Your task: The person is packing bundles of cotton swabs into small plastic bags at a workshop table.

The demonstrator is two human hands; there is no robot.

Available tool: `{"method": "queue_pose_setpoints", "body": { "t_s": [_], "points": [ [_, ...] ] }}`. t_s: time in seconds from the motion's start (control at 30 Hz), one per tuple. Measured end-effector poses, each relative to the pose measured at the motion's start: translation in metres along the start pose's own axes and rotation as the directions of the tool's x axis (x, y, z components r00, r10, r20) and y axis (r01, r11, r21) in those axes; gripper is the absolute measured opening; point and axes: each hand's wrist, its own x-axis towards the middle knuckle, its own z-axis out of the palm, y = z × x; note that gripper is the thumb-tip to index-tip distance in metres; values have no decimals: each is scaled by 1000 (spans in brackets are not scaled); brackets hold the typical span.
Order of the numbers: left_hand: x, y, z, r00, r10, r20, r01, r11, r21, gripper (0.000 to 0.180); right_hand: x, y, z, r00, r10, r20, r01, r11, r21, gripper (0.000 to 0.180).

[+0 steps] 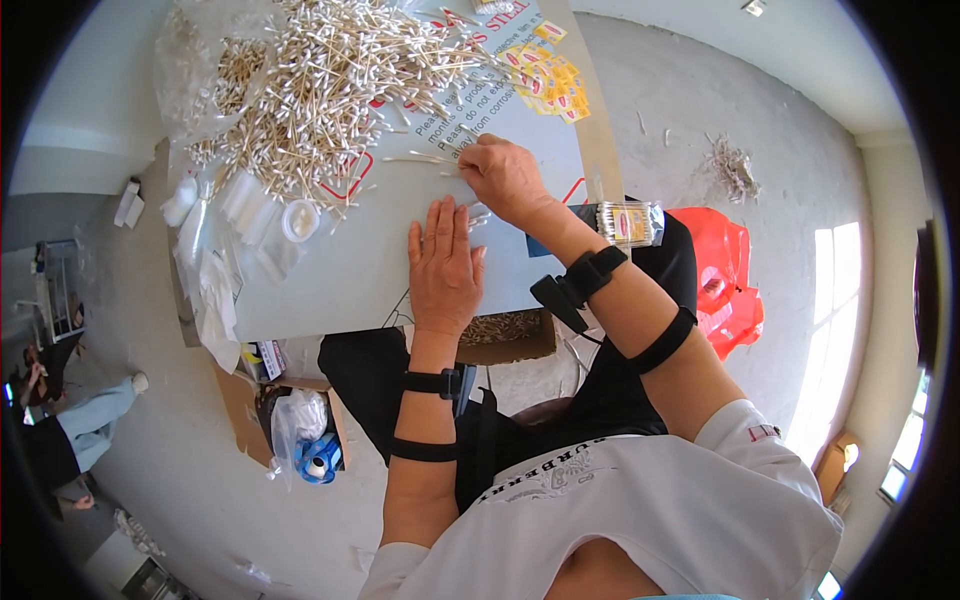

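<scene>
My left hand point(443, 265) lies flat on the metal-topped table point(330, 290), fingers stretched out. Just to its right, white tips of a few cotton swabs point(480, 217) show by its fingertips; the rest of them is hidden. My right hand point(503, 180) is closed, its fingers pinched down on loose cotton swabs point(420, 157) at the tabletop; the fingertips are partly hidden. Beyond both hands spreads a big heap of cotton swabs point(320, 90) with white tips and pale sticks. A filled clear pack of swabs point(630, 223) with a yellow label rests by my right forearm.
Yellow cards point(550, 80) lie scattered at the far right of the table. A round clear tub point(300, 220) and plastic sleeves point(250, 203) are at left. Below the edge stand an open carton point(505, 335) and a box of bags point(300, 430). A red bag point(715, 270) lies right.
</scene>
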Motion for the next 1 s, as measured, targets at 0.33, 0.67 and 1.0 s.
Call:
{"method": "queue_pose_setpoints", "body": {
  "t_s": [0.33, 0.67, 1.0],
  "points": [
    [1, 2, 0, 1000, 8, 0, -8, 1000, 0, 56, 3, 0, -10, 990, -100, -97, 108, 990, 91, 9],
    [0, 0, 0, 1000, -1, -2, 1, 1000, -1, 54, 3, 8, -8, 986, -168, -5, 168, 985, -38, 8],
    [1, 0, 0, 1000, 1, -4, -1, 1000, -5, 54, -5, 7, -10, 980, -178, 87, 177, 984, 16, 5]
  ]
}}
